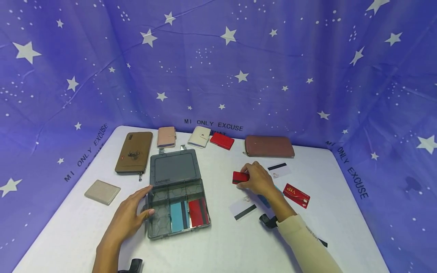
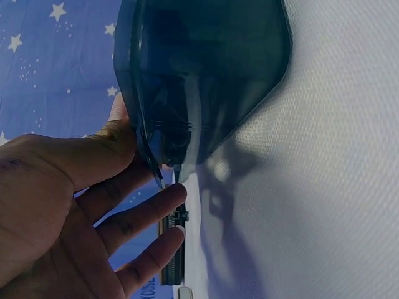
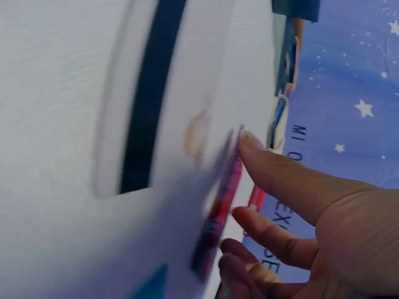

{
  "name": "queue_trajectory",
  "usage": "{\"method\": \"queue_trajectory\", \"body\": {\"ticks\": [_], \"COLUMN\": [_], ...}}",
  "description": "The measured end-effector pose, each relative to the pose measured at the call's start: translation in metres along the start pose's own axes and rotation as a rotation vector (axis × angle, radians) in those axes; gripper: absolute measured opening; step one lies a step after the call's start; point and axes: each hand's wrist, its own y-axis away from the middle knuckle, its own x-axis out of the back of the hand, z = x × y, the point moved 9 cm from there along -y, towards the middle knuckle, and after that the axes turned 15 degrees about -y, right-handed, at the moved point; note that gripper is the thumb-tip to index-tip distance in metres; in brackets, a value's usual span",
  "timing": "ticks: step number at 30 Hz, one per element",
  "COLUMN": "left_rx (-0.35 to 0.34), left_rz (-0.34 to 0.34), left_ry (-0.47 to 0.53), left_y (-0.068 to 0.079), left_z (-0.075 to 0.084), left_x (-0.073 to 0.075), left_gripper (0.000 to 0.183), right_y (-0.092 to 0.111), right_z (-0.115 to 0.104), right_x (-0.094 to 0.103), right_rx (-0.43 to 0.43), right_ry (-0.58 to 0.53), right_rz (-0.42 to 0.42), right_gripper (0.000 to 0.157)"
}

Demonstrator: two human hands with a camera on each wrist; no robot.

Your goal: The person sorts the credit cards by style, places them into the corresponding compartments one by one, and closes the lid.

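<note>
In the head view a grey see-through plastic box (image 1: pixel 159 222) lies with its lid (image 1: pixel 175 167) folded back. A light blue card (image 1: pixel 177 216) and a red card (image 1: pixel 196 213), each with a dark stripe, lie in neighbouring front compartments. My left hand (image 1: pixel 128 212) holds the box's left side, its thumb over the rim; in the left wrist view the other fingers (image 2: pixel 143 218) spread by the outer wall. Right of the box, my right hand (image 1: pixel 257 180) pinches another red card (image 1: pixel 240 177) with a dark stripe. The right wrist view shows this card (image 3: pixel 218 215) edge-on and tilted.
Striped white cards (image 1: pixel 243 206) (image 1: pixel 279 170), a red VIP card (image 1: pixel 296 195) and a partly covered blue card (image 1: pixel 264 200) lie around my right hand. Brown (image 1: pixel 134 152) and reddish-brown wallets (image 1: pixel 269 146), small card holders (image 1: pixel 166 137) and a beige one (image 1: pixel 102 192) border the table.
</note>
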Motion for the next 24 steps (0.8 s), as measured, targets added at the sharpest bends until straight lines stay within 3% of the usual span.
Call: {"method": "queue_trajectory", "body": {"ticks": [4, 10, 13, 19, 24], "left_rx": [0.000, -0.001, 0.005, 0.015, 0.013], "left_rz": [-0.002, -0.006, -0.012, -0.022, -0.016], "left_ry": [0.000, -0.004, -0.005, -0.009, -0.007], "left_y": [0.000, -0.001, -0.001, 0.000, 0.000], "left_z": [0.000, 0.002, 0.002, 0.001, 0.002], "left_x": [0.000, 0.002, 0.002, 0.001, 0.002], "left_gripper": [0.072, 0.072, 0.072, 0.073, 0.073], "right_y": [-0.002, -0.005, -0.005, -0.001, 0.011], "right_z": [0.006, 0.007, 0.005, -0.017, -0.053], "right_x": [-0.003, -0.004, -0.004, -0.007, -0.009], "right_rx": [-0.027, -0.043, -0.035, 0.060, 0.183], "right_ry": [-0.009, -0.020, -0.019, -0.061, -0.242], "right_rz": [-0.005, 0.000, -0.003, -0.013, -0.060], "right_gripper": [0.041, 0.053, 0.048, 0.030, 0.018]}}
